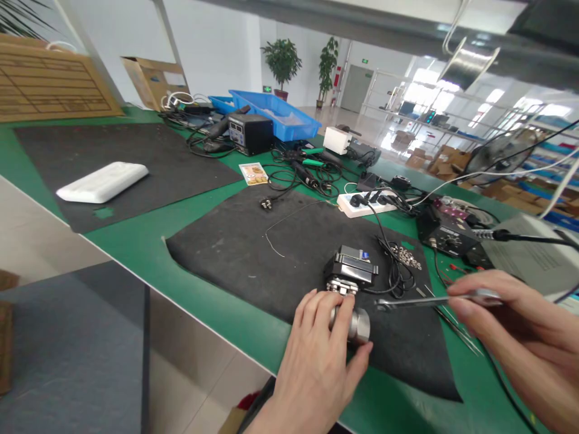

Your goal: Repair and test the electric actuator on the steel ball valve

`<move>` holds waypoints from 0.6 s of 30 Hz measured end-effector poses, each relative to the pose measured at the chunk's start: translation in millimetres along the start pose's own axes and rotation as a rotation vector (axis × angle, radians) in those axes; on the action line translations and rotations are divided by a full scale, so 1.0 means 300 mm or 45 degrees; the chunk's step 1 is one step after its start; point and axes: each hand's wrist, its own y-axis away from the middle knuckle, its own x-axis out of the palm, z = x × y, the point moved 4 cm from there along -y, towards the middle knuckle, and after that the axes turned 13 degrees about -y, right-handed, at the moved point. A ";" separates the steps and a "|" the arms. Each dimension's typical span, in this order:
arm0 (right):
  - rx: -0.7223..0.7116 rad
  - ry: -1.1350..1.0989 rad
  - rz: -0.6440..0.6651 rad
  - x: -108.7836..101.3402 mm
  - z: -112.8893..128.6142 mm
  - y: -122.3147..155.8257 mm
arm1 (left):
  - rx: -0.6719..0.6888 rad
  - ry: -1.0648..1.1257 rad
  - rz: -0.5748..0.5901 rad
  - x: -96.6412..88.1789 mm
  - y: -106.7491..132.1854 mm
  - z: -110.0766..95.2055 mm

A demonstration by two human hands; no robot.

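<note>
My left hand (320, 343) is wrapped over a steel valve body (360, 327) with a hex end, at the front of the black mat. Attached to the valve body is a black box-shaped actuator (350, 268) with a blue knob and a cable. The hand hides much of the steel part. My right hand (515, 328) pinches a slim metal wrench (420, 302) between thumb and fingers. The wrench's far end points left, a short way right of the valve and apart from it. Small metal nuts (407, 257) lie behind the wrench, beside the coiled black cable.
The black mat (226, 247) lies on a green bench. A white power strip (364, 204), tangled cables and a black control box (447, 232) stand behind the valve. Thin metal rods (461, 331) lie near the right hand. Blue bins (280, 114) and a white block (104, 182) are farther left.
</note>
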 end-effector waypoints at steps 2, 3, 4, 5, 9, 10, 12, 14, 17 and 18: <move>-0.090 -0.040 0.097 0.079 0.055 -0.039 | -0.006 0.012 0.017 -0.001 0.001 0.002; -0.147 -0.043 0.137 0.115 0.074 -0.052 | -0.007 0.020 0.024 -0.001 0.001 0.002; -0.209 -0.043 0.160 0.146 0.089 -0.060 | -0.008 0.027 0.028 -0.002 0.001 0.003; -0.254 -0.031 0.177 0.172 0.097 -0.066 | -0.008 0.033 0.029 -0.003 0.001 0.004; -0.359 0.002 0.208 0.222 0.098 -0.068 | -0.013 0.038 0.007 -0.003 0.000 0.008; -0.372 0.009 0.205 0.222 0.094 -0.064 | -0.010 0.039 0.005 -0.002 0.000 0.008; -0.368 0.022 0.200 0.209 0.075 -0.048 | -0.002 0.038 0.005 0.000 -0.001 0.007; -0.317 0.030 0.193 0.187 0.034 -0.016 | -0.006 0.035 0.004 0.001 -0.002 0.008; -0.202 0.028 0.178 0.173 -0.062 0.060 | -0.018 0.022 -0.006 0.001 -0.002 0.008; -0.148 0.020 0.188 0.182 -0.098 0.088 | -0.018 0.017 -0.014 0.000 -0.002 0.007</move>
